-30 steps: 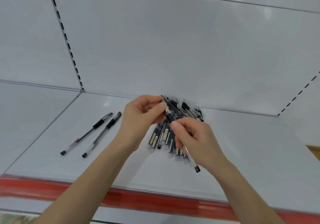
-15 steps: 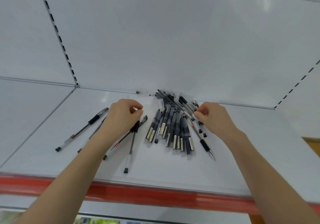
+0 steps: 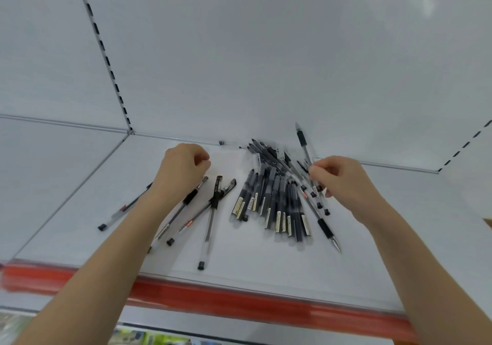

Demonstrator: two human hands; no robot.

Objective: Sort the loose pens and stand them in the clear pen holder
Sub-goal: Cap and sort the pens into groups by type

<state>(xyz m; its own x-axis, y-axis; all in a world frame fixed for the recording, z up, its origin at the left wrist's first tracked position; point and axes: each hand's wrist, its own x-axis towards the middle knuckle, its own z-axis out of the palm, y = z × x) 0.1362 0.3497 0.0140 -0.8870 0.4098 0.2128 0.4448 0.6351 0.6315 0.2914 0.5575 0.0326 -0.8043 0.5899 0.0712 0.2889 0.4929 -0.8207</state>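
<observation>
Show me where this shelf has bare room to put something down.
The widest bare patch of the shelf lies right of the right hand, which pinches a pen. A narrower strip runs between the pen ends and the red front edge. The middle is crowded: the dark pen pile and the clear pens by the left hand.

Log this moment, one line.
left hand: curled, contents unseen | right hand: pinching clear pen | pen pile: on shelf | holder: not visible
</observation>
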